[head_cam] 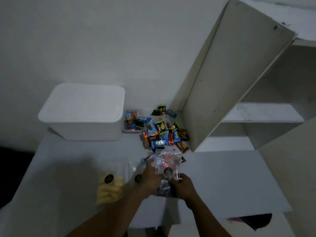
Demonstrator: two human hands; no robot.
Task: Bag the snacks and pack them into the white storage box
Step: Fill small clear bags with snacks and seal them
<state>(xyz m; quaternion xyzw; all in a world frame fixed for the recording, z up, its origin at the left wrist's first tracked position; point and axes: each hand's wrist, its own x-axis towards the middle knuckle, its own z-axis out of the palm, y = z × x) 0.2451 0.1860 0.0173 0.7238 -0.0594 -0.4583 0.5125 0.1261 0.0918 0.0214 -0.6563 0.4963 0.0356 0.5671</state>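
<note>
Dim light falls on a white wall [102, 40] and a white tabletop [230, 177]. The person works at the near edge of it.

Both hands are on a clear bag [166, 168] that already has a few wrapped pieces inside. The right hand [183, 185] has its grip curled in, pinching the bag's near end. The left hand [150, 178] lies along the bag's left edge, but blur hides its grip, so I cannot tell whether it closes round the plastic.

By my reading the job is in its early half. One filled bag of pale yellow snacks [110, 187] lies to the left, closed with a dark sticker. A flat bag [135, 173] just beside the left hand looks nearly empty. A loose pile of wrapped snacks [164, 134] waits farther back, and more sit in a small clear tub [132, 122].

The white storage box [82, 110] stands at the back left, touching or just beside the tub. Its lid is on, and no bag can be seen in it. The lid has to come off before anything is packed.

An open white shelf unit [239, 74] leans into view on the right, its side panel close against the pile. It crowds that side, while the way from the hands to the box looks free.
</note>
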